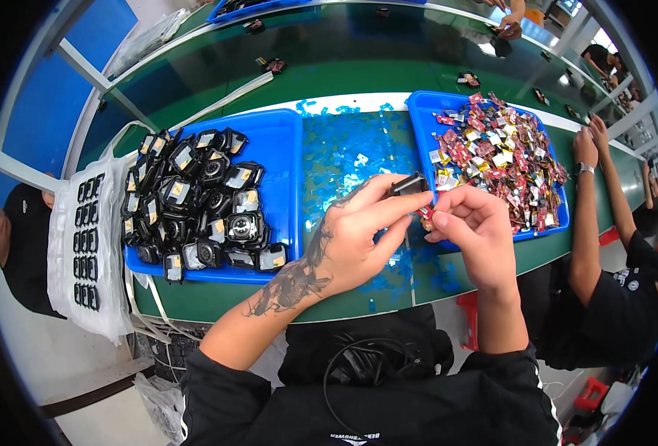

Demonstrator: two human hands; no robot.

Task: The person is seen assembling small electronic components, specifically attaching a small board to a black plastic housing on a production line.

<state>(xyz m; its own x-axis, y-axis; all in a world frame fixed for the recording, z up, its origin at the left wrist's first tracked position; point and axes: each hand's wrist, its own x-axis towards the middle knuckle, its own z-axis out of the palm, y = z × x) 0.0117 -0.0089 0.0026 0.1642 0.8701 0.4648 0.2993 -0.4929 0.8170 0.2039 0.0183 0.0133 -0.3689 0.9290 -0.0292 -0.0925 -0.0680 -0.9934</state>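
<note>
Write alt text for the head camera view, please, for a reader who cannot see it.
The person's left hand holds a small black plastic part while the right hand pinches a small red piece against it, above a green workbench. A blue tray of black parts lies left; a blue tray of red and white pieces lies right.

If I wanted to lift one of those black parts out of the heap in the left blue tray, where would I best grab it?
Probably by its two outer side edges, coming straight down from above. The black parts lie flat and loosely heaped in the left blue tray, faces up, so the rims of the top ones are exposed. The left hand holds a similar black part by its edges with the fingertips.
</note>
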